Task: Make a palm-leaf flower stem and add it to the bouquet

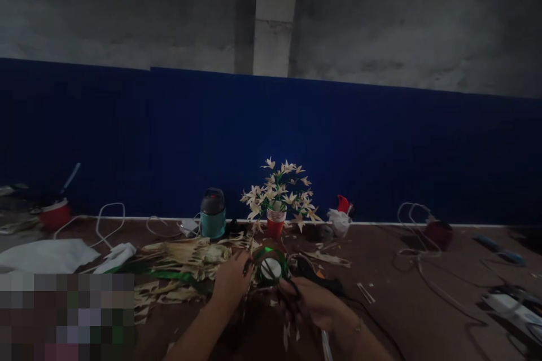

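Note:
My left hand rests on the brown table with its fingers at the left side of a roll of green ribbon that has a white core. My right hand sits just right of and below the roll, fingers curled around something dark and thin; the dim light hides what it is. A strip of green ribbon trails left from the roll across a heap of dried straw-coloured leaves. Behind the roll stands a red paper cup holding pale handmade flowers.
A teal jar with a dark lid stands left of the cup. White cables and white cloth lie at left. A black glue-gun-like tool lies right of the roll. More cables and a red cup lie at right. A blue wall panel backs the table.

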The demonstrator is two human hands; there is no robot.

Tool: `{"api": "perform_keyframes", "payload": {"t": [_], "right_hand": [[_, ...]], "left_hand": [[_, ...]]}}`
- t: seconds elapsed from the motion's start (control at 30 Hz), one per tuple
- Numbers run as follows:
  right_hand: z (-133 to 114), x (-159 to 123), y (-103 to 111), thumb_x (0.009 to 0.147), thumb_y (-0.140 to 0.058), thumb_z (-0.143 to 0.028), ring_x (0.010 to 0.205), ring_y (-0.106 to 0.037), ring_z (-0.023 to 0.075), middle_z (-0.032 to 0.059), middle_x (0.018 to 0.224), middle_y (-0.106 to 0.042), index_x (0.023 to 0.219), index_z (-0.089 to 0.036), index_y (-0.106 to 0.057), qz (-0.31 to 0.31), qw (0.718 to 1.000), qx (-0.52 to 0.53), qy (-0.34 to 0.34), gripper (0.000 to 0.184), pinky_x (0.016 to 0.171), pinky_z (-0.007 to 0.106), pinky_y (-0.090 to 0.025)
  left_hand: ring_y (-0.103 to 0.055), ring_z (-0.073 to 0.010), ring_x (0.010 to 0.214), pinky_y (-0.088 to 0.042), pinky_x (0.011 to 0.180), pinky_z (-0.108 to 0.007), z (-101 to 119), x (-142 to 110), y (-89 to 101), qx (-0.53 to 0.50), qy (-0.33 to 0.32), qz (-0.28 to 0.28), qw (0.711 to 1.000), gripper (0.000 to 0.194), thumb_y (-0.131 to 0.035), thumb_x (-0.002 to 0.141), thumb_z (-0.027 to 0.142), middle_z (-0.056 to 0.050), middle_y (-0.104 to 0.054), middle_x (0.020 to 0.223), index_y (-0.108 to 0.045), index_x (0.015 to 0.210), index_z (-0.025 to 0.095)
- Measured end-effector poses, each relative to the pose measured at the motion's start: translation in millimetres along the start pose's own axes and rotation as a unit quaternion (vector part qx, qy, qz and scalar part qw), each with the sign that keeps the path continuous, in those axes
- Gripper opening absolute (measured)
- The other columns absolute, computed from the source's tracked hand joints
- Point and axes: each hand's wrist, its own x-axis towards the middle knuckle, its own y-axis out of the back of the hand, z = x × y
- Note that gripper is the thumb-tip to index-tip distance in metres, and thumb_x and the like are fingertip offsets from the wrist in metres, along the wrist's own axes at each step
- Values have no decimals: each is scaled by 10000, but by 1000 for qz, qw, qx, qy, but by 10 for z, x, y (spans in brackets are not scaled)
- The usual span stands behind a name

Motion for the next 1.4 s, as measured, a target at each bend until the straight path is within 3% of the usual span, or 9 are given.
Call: {"api": "perform_keyframes", "payload": {"t": [0.17, 0.3, 0.4, 0.5, 0.6, 0.77, 1.03, 1.2, 1.4], "right_hand": [[-42, 153, -56, 645, -637, -497, 401, -482, 52, -20, 505, -547, 722, -133, -594, 46, 999, -16, 24, 375, 330, 118, -229], [-69, 192, -89, 617, -657, -494, 373, -440, 32, -36, 495, -517, 660, -140, -554, 64, 994, -80, 45, 371, 319, 121, -171], [-34, 197, -107, 603, -668, -483, 391, -441, 32, -46, 504, -499, 665, -143, -550, 63, 991, -98, 61, 366, 329, 128, -166], [25, 216, -117, 580, -684, -474, 385, -431, 30, -54, 502, -488, 724, -135, -573, 66, 989, -109, 79, 384, 342, 138, -191], [72, 248, -119, 535, -705, -479, 361, -411, 30, -60, 493, -485, 738, -130, -584, 60, 986, -121, 96, 422, 343, 153, -209], [79, 229, -125, 521, -712, -479, 412, -425, 41, -62, 502, -483, 738, -131, -590, 36, 989, -93, 108, 428, 388, 159, -272], [64, 115, -164, 598, -689, -468, 449, -436, 50, -26, 566, -524, 782, -127, -615, -26, 992, -26, 119, 394, 440, 165, -314], [202, 173, -141, 680, -656, -415, 481, -464, 54, -20, 612, -542, 836, -145, -611, -76, 985, 71, 138, 315, 474, 157, -356], [265, 202, -111, 716, -643, -352, 546, -509, 75, -6, 642, -559, 839, -140, -620, -86, 978, 128, 142, 246, 522, 169, -392]], "left_hand": [[-559, -186, 844, -378, 729, -276, -50, -15, -72, -65, -38, 5, 997, 195, -405, 753, 130, -47, -614, 888, -549, 859, 207], [-532, -178, 732, -369, 686, -280, -59, -18, -112, -205, -7, 15, 979, 126, -458, 677, 120, -27, -578, 745, -517, 766, 187], [-513, -153, 667, -376, 632, -253, -42, 15, -135, -358, 52, 8, 932, 102, -503, 667, 212, 6, -546, 690, -491, 766, 187], [-523, -146, 649, -384, 608, -246, -34, 71, -170, -476, 122, 1, 871, 233, -498, 685, 368, 20, -552, 669, -489, 828, 184], [-481, -127, 490, -350, 494, -232, -41, 116, -217, -494, 144, -45, 856, 296, -514, 647, 467, 43, -505, 495, -508, 680, 173], [-348, -68, 346, -244, 390, -193, -61, 150, -265, -527, 158, -110, 828, 282, -595, 568, 427, 80, -415, 374, -465, 525, 180], [-389, -32, 412, -252, 386, -190, -62, 107, -194, -601, 115, -96, 785, 316, -599, 563, 393, -27, -601, 794, -444, 444, 145], [-436, -75, 428, -305, 430, -196, -6, 33, -184, -688, 106, -102, 711, 269, -603, 613, 353, 9, -539, 527, -484, 486, 147], [-432, -71, 467, -335, 485, -199, 6, 50, -238, -692, 102, -86, 709, 291, -679, 582, 387, 37, -491, 522, -535, 536, 139]]}}
